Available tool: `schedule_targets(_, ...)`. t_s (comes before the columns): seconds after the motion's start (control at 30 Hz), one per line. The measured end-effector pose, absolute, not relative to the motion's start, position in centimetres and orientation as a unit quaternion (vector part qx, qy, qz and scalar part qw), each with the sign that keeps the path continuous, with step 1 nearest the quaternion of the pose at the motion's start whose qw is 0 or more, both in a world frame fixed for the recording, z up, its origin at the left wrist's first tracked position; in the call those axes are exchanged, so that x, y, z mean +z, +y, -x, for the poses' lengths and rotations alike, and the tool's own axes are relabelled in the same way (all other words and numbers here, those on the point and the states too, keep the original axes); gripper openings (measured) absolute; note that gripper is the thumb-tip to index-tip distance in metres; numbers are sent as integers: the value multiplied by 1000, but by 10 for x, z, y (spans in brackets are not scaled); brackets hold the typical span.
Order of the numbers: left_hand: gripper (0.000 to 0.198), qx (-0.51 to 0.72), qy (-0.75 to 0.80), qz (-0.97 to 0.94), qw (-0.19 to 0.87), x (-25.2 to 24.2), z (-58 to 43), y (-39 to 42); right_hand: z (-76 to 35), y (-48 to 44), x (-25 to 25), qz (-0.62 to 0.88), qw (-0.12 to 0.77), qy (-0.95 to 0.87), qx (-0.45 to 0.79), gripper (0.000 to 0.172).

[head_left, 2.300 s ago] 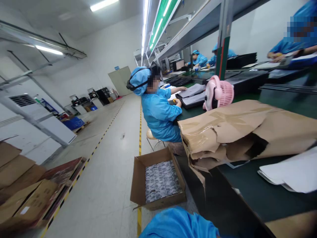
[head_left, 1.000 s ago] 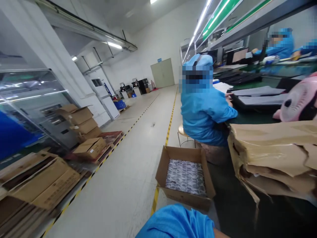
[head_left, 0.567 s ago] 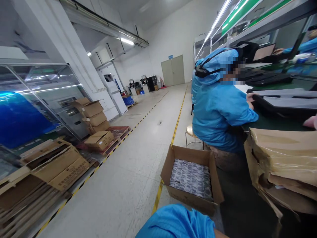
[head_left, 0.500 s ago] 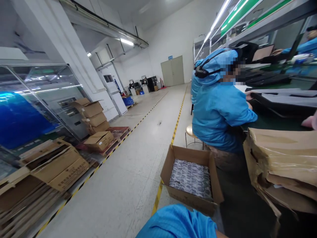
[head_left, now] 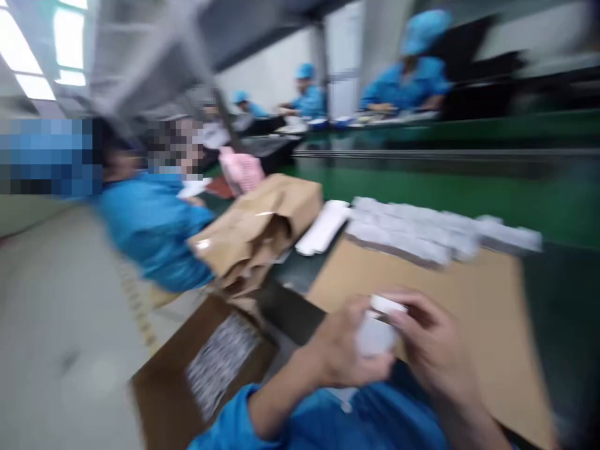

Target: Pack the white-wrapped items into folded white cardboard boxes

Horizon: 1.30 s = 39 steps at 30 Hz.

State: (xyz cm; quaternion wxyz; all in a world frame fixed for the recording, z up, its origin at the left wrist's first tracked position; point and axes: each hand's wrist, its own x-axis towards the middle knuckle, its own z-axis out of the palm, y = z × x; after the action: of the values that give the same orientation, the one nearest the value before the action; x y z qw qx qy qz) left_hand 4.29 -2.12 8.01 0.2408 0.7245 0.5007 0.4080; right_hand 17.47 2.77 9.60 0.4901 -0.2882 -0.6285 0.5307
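Note:
The view is blurred. My left hand [head_left: 347,340] and my right hand [head_left: 434,331] are held together low in the picture, with blue sleeves at the wrists. Between them they hold a small white packet [head_left: 375,334], and its exact shape is too blurred to tell. Just beyond my hands a flat brown cardboard sheet [head_left: 422,306] lies on the green bench top. A row of white-grey packets [head_left: 412,231] lies along the far part of the sheet.
A long white pack [head_left: 323,228] and a torn brown paper bundle [head_left: 257,231] lie on the bench. An open carton [head_left: 164,387] of packed items stands low at left. A seated co-worker in blue [head_left: 150,231] and a pink fan [head_left: 239,169] are beyond; more blue-clad workers sit across the bench.
The view has swung from the aisle round to the bench. My two hands have come into view holding the white packet, where earlier only a blue sleeve showed at the bottom edge.

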Motion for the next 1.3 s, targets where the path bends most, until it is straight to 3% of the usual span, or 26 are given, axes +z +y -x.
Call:
schedule_targets(0.1, 87, 461, 487, -722, 169, 56, -56, -3, -209, 40, 85, 335, 544, -554, 534, 21)
schedule_targets(0.2, 98, 426, 485, -743, 180, 51, -63, 12, -228, 43, 85, 350, 565, -519, 537, 18)
schedule_targets(0.37, 88, 324, 438, -823, 163, 63, -75, 26, -247, 36, 95, 391, 545, -566, 478, 14)
schedule_targets(0.57, 94, 292, 454, -825, 166, 57, -69, 36, -243, 39, 91, 436, 530, -579, 441, 13)
schedule_targets(0.8, 88, 279, 461, -822, 183, 53, -42, 35, -218, 41, 82, 402, 504, -621, 445, 21)
schedule_targets(1.0, 89, 298, 463, -803, 229, 45, -27, 33, -194, 42, 67, 377, 537, -718, 233, 14)
schedule_targets(1.13, 82, 306, 459, -792, 263, 40, -26, 33, -194, 42, 61, 384, 468, -780, 159, 21)
schedule_targets(1.3, 82, 443, 533, -650, 311, 38, -31, 47, -190, 31, 56, 461, 479, -687, 293, 54)
